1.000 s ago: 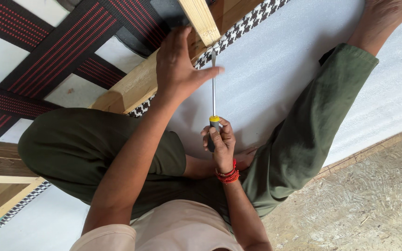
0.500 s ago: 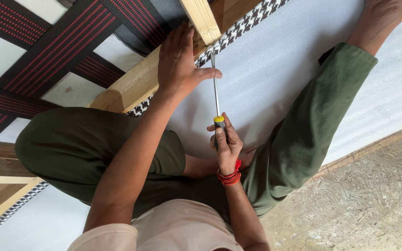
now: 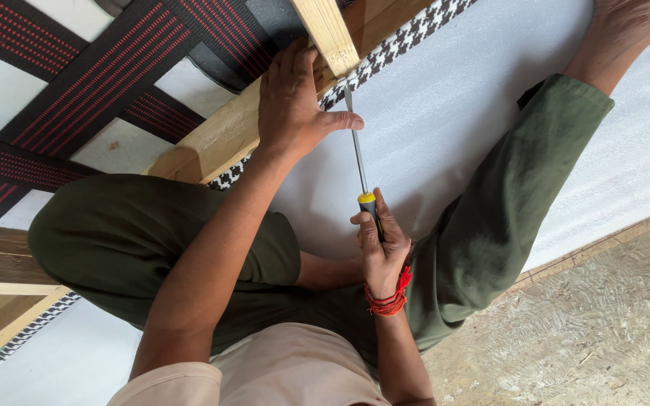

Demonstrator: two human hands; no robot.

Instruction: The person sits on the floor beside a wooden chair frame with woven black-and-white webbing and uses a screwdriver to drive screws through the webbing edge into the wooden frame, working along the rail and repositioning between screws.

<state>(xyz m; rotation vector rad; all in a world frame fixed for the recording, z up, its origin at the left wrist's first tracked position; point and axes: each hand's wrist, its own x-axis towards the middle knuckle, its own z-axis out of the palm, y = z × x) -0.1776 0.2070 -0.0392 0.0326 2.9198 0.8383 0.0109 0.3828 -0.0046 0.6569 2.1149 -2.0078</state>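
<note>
Right hand [image 3: 380, 252] wrapped tight round screwdriver [image 3: 360, 168]: black and yellow handle, long thin shiny metal rod. Tip touches pale smooth wooden frame [image 3: 223, 134], beside black-and-white checked cloth edge [image 3: 393, 51]. Left hand [image 3: 292, 101] flat on wood, fingers spread, thumb stretched toward rod, holding nothing. Red thread band [image 3: 389, 299] on right wrist. Black and red woven straps [image 3: 77, 83] cross behind. White foam sheet [image 3: 460, 128] under green trouser legs.

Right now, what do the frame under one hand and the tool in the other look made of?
The frame looks like bare, unfinished wood: pale, with visible grain. The screwdriver in the right hand has a thin shiny shaft, probably steel, and a yellow and black handle, likely plastic.
</note>
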